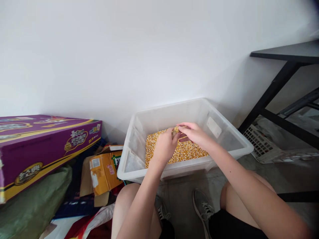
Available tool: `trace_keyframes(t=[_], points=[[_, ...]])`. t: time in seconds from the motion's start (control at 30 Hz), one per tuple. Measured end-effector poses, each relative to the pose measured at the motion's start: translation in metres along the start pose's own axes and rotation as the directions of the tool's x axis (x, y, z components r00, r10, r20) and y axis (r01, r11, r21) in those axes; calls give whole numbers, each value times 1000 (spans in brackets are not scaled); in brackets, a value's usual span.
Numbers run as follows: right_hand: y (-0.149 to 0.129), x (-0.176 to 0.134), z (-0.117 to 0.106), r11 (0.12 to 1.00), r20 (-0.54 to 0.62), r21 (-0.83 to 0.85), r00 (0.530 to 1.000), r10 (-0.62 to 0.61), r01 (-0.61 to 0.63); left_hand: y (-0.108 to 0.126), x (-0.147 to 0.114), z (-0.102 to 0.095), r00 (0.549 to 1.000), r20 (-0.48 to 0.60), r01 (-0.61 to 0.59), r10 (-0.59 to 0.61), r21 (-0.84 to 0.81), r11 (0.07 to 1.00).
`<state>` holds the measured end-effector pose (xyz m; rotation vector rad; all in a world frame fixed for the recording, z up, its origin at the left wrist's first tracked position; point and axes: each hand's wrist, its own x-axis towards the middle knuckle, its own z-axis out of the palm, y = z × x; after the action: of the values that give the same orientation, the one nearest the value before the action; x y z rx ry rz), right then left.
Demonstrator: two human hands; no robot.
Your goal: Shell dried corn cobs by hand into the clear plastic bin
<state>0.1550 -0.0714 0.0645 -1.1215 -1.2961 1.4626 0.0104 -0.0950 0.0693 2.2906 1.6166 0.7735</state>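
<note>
A translucent white plastic tub [128, 161] stands against the wall, its bottom covered by loose yellow corn kernels [189, 151]. Over the corn, my left hand [166, 144] is curled, with a small yellow clump of corn kernels [175, 129] showing at its fingertips. From the right, my right hand [194, 133] meets it, its fingertips bent in against the same clump. The two hands almost touch. My fingers hide part of what lies between them, so its full shape cannot be made out.
To the left are a purple carton [50, 142], a torn orange box [106, 171] and a green sack [37, 202]. A dark-framed table [286, 53] stands at right, with a white plastic basket [261, 142] beneath. My knees and grey shoes [203, 205] are close to the tub's front.
</note>
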Motion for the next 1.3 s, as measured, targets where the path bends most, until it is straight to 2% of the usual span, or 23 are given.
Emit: trace_keyframes(t=[0.17, 0.3, 0.5, 0.67, 0.77, 0.93, 1.07, 1.3], points=[[-1, -3, -2, 998, 107, 64, 994, -14, 7, 4, -1, 1, 1000, -25, 1, 2, 148, 989], [2, 0, -7, 974, 163, 196, 984, 77, -109, 7, -1, -2, 999, 17, -48, 46, 90, 995], [2, 2, -7, 973, 56, 160, 985, 161, -168, -1, 0, -2, 988, 100, -105, 120, -140, 985], [0, 3, -6, 971, -55, 124, 976, 210, -202, -7, 0, 1, 991, 93, -73, 94, -203, 976], [-2, 2, -5, 975, -79, 112, 976, 202, -193, -3, 0, 0, 991, 79, -87, 105, -203, 975], [-1, 0, -1, 980, -10, 122, 987, 159, -156, 3, 1, 0, 998, 14, -56, 57, -71, 996], [0, 1, -2, 965, 43, 197, 985, 169, -174, 2, 1, -3, 994, 17, -104, 107, -136, 985], [0, 3, -6, 970, 70, 191, 988, 140, -151, 7, -1, -8, 993, 70, -78, 95, -216, 973]])
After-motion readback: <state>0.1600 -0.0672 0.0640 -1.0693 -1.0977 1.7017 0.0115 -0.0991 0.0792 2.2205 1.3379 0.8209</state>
